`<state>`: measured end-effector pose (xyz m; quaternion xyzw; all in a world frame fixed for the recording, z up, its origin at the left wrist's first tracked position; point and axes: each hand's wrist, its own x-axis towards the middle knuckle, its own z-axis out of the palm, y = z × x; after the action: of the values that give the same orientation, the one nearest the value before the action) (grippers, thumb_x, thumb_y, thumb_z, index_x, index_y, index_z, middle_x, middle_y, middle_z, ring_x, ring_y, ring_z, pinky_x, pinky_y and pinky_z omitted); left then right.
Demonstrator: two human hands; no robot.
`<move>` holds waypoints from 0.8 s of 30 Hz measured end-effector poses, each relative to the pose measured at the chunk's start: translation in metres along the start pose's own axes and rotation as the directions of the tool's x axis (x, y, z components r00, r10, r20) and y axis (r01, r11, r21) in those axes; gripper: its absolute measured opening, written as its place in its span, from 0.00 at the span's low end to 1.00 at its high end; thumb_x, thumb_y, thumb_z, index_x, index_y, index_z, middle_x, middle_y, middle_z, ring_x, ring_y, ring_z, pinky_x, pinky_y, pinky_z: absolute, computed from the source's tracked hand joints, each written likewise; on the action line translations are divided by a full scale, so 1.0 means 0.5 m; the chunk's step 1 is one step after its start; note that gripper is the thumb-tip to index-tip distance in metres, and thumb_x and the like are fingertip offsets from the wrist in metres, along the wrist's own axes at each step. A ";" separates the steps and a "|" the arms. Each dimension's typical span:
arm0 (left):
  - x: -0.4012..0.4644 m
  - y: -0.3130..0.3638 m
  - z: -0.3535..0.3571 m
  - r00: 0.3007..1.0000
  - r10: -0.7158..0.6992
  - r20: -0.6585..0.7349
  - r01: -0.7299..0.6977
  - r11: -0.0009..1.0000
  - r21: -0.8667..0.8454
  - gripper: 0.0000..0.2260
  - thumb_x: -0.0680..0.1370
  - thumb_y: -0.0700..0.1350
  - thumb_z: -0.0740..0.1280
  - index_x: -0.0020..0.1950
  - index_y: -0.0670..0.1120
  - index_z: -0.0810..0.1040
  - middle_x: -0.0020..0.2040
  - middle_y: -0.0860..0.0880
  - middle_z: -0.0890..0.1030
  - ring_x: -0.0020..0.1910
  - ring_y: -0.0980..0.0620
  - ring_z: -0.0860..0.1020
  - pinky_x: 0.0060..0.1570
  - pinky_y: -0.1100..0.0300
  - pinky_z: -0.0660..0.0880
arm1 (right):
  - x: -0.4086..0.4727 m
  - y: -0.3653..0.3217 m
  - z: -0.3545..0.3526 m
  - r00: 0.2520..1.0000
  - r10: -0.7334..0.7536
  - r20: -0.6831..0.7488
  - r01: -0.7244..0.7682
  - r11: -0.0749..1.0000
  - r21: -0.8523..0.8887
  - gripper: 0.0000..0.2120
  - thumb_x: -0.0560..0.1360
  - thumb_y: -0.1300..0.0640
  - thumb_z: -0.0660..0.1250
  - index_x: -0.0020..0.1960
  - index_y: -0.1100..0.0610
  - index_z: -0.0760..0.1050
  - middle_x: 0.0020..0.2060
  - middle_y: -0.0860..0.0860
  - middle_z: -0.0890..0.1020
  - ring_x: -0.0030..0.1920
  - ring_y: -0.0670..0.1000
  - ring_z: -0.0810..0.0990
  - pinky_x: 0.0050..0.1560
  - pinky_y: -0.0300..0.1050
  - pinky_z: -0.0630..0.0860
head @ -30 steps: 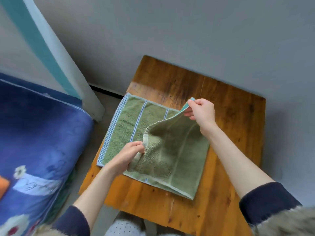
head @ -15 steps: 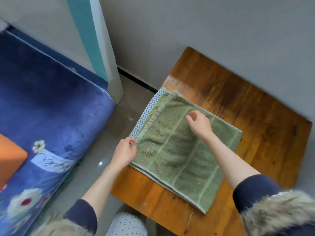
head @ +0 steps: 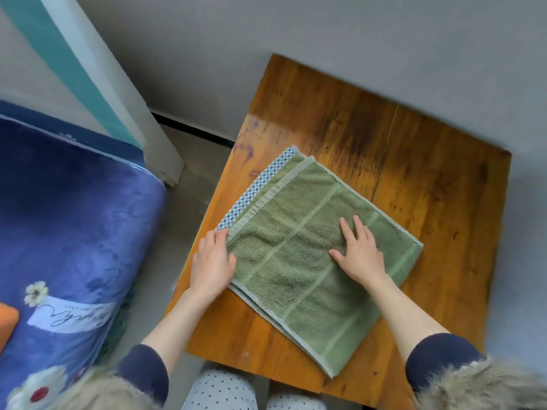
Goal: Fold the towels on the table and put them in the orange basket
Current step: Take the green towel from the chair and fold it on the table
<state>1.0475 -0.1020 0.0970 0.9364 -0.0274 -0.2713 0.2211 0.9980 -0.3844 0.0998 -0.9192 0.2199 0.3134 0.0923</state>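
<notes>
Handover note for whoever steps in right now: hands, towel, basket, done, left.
Left hand: rests on the near-left corner of the green towel, fingers loosely curled at its edge; no clear grip.
Right hand: flat, fingers straight, pressing the towel's middle.
Towel: folded once, lying on the wooden table, checkered border showing along its left edge.
Basket: only an orange corner shows at the far left, on the blue bedding; likely the basket.
Done: first fold.
Left: probably more folds, then move it to the basket. No other towels in view.

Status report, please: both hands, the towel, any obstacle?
Left hand open on near-left edge of folded green terry towel. Right hand open, flat on it. Nothing blocking on brown wooden table.
</notes>
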 end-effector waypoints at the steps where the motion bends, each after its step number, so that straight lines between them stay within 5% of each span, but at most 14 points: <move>1: 0.011 0.012 0.001 0.999 0.033 0.012 -0.034 0.999 0.031 0.24 0.78 0.43 0.60 0.73 0.44 0.60 0.68 0.45 0.65 0.66 0.46 0.65 0.64 0.51 0.65 | -0.015 0.017 0.008 1.000 0.030 0.003 -0.030 0.999 0.014 0.36 0.76 0.42 0.61 0.76 0.45 0.44 0.77 0.48 0.44 0.75 0.55 0.48 0.65 0.62 0.66; 12: 0.090 0.178 0.052 0.947 0.274 0.166 -0.304 0.933 0.194 0.24 0.76 0.42 0.62 0.72 0.43 0.63 0.66 0.41 0.67 0.64 0.42 0.65 0.64 0.49 0.64 | -0.164 0.181 0.089 0.956 0.288 0.064 -0.294 0.918 0.265 0.21 0.80 0.48 0.56 0.71 0.50 0.62 0.66 0.54 0.66 0.59 0.57 0.74 0.56 0.50 0.73; 20: 0.088 0.276 0.104 0.846 0.451 0.284 -0.526 0.791 0.311 0.24 0.77 0.42 0.62 0.73 0.44 0.62 0.70 0.43 0.65 0.69 0.43 0.62 0.69 0.48 0.58 | -0.204 0.269 0.132 0.920 0.348 0.182 -0.392 0.834 0.387 0.11 0.80 0.50 0.55 0.52 0.51 0.75 0.51 0.51 0.79 0.49 0.54 0.78 0.47 0.45 0.73; 24: 0.083 0.274 0.102 0.896 0.405 0.181 -0.443 0.811 0.382 0.20 0.77 0.40 0.60 0.70 0.44 0.66 0.67 0.41 0.68 0.66 0.41 0.65 0.65 0.46 0.62 | -0.170 0.293 0.109 0.885 0.449 0.123 -0.455 0.780 0.430 0.12 0.80 0.49 0.57 0.47 0.54 0.76 0.47 0.50 0.80 0.44 0.53 0.78 0.43 0.43 0.74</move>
<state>1.0656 -0.2527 0.0967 0.9183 -0.3024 -0.2456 0.0711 0.8410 -0.4679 0.1045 -0.7912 0.4989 0.2735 0.2243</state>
